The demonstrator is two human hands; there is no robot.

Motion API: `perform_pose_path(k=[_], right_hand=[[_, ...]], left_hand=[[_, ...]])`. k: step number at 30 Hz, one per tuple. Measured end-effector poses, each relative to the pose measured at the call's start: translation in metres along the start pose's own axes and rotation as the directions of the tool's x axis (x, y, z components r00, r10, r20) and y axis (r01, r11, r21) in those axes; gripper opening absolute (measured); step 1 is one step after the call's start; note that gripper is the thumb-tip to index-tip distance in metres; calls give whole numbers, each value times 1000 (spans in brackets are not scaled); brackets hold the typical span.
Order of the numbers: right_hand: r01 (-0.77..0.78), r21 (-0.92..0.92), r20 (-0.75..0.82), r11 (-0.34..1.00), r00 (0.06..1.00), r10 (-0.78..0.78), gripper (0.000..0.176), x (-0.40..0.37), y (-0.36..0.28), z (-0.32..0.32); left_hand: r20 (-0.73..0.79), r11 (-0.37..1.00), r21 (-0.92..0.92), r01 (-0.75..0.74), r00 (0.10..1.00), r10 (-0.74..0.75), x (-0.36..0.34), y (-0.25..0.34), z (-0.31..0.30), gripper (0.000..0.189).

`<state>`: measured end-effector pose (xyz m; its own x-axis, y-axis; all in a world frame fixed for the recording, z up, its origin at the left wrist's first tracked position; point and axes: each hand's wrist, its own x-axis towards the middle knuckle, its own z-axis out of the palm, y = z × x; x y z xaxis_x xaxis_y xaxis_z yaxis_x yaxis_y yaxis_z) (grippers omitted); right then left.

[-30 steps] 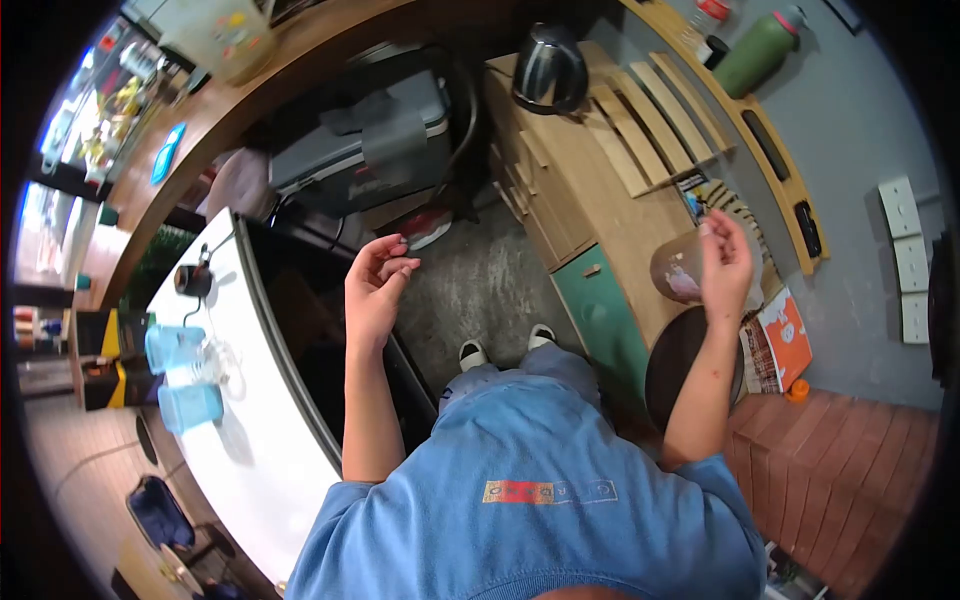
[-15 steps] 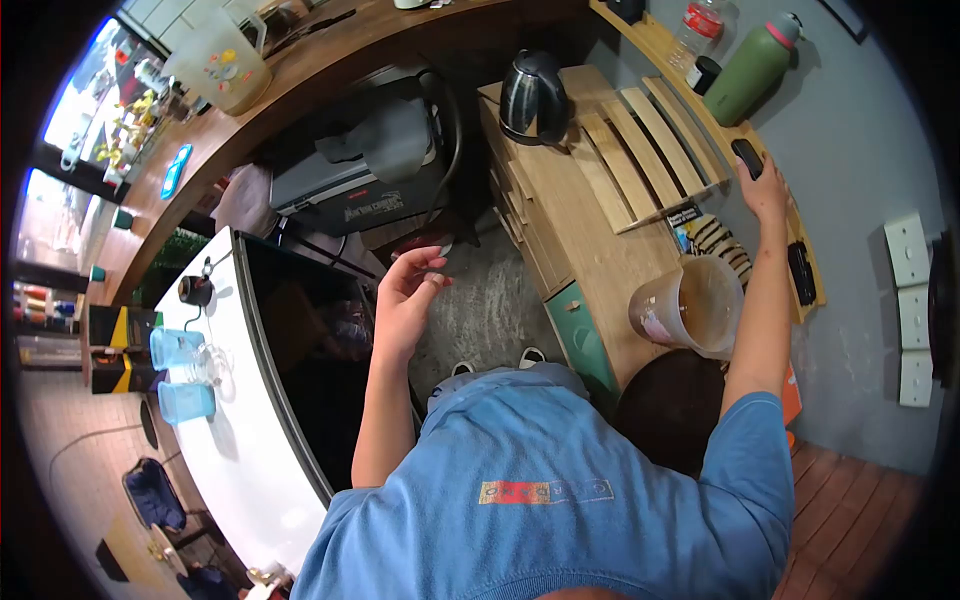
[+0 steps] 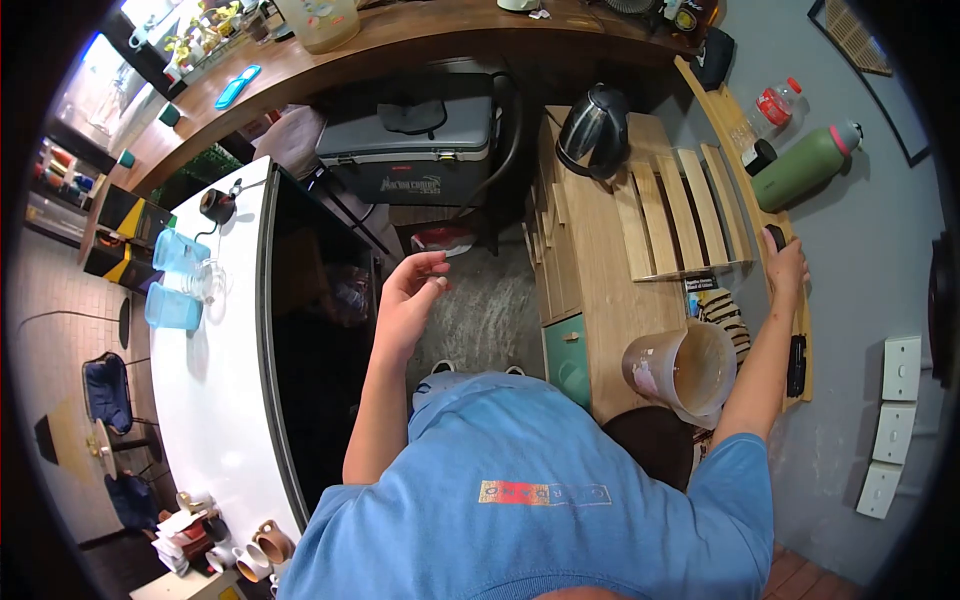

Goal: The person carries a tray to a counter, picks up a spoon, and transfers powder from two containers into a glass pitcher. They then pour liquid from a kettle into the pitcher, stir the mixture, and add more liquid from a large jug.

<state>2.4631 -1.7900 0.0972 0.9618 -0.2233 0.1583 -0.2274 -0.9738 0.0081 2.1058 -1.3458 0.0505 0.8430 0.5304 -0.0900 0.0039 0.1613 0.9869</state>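
The right hand [image 3: 786, 270] reached out to the wall shelf [image 3: 745, 150] and lay over a black device [image 3: 775, 238]. Only the device's far end showed past the fingertips. It lay flat on the shelf with its long axis along the board, and the visible end pointed toward the green bottle [image 3: 810, 165] further along. The fingers draped on it, but whether they gripped it or just rested there could not be told.

The left hand [image 3: 412, 298] hung in the air over the floor, empty, with its fingers loosely curled and the thumb close to them. It was between the white counter [image 3: 215, 400] and the wooden cabinet [image 3: 590, 290].

A second black device [image 3: 796, 365] lay nearer on the same shelf (also lengthwise). A beige jug [image 3: 690, 372] stood on the cabinet just inside the right forearm. A kettle [image 3: 592, 130] stood at the cabinet's far end.
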Motion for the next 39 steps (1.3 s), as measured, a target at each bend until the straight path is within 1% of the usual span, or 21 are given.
perform_pose_path(k=[6,9,12,14,15,17,18,20,21,22,24,25,26,29,30,32,33,34,36,38,39], right_hand=[[26,-27,-27,999,999,-26,85,-8,1,-3],[-5,-55,22,998,1000,6,81,-18,-5,-15],[31,-86,-35,996,999,-34,76,-29,-9,-17],[92,-15,-135,996,986,-93,71,-34,-16,-19],[96,-15,-135,995,986,-97,71,-39,-23,-24],[225,64,-201,972,957,-208,62,-56,-42,-37],[231,64,-199,971,956,-215,62,-62,-51,-39],[479,225,-302,849,862,-407,52,-76,-70,-45],[541,321,-326,777,834,-445,40,-90,-87,-55],[549,315,-327,774,828,-455,40,-100,-98,-59],[620,586,-343,522,773,-533,31,-119,-123,-67],[623,623,-365,473,766,-529,25,-136,-141,-76],[634,620,-365,462,755,-545,25,-147,-155,-80],[579,745,-336,331,754,-564,21,-173,-202,-85],[593,741,-340,315,736,-585,21,-182,-221,-83],[549,812,-344,196,723,-599,20,-204,-261,-80],[472,871,-304,141,740,-601,18,-219,-285,-82],[473,873,-302,124,721,-624,18,-232,-308,-81],[374,927,-306,-35,700,-645,17,-254,-353,-75],[318,945,-283,-80,666,-690,18,-273,-395,-69],[279,953,-279,-120,645,-712,18,-286,-416,-68]], left_hand=[[3,1000,-11,28,1000,-28,-6,5,1,30],[9,999,3,53,999,-53,-7,5,3,30],[11,998,8,60,998,-60,-8,7,4,30],[16,999,10,52,999,-52,-8,9,2,30],[12,999,9,52,999,-53,-7,9,0,30],[-4,999,-4,48,999,-48,-6,10,-8,29],[-11,999,-5,49,999,-49,-7,10,-13,29],[-69,1000,-3,2,998,-2,-6,11,-25,27],[-75,1000,-9,3,997,-4,-5,11,-32,27],[-97,1000,2,-3,995,4,-4,12,-42,27],[-137,1000,3,-11,990,11,-1,14,-61,26],[-161,1000,-5,-13,987,12,0,16,-73,26],[-187,1000,-12,-18,982,15,0,18,-86,26],[-250,998,-40,-49,967,37,2,22,-133,26],[-281,997,-53,-63,959,45,2,23,-150,26],[-356,997,-43,-69,933,49,1,28,-184,26],[-404,997,-25,-66,913,51,-1,31,-201,26],[-439,998,-10,-67,897,56,-3,34,-220,27],[-504,995,0,-96,860,83,-8,36,-255,27],[-557,993,-1,-122,824,101,-15,41,-284,27],[-604,995,12,-103,792,89,-19,46,-294,27]])
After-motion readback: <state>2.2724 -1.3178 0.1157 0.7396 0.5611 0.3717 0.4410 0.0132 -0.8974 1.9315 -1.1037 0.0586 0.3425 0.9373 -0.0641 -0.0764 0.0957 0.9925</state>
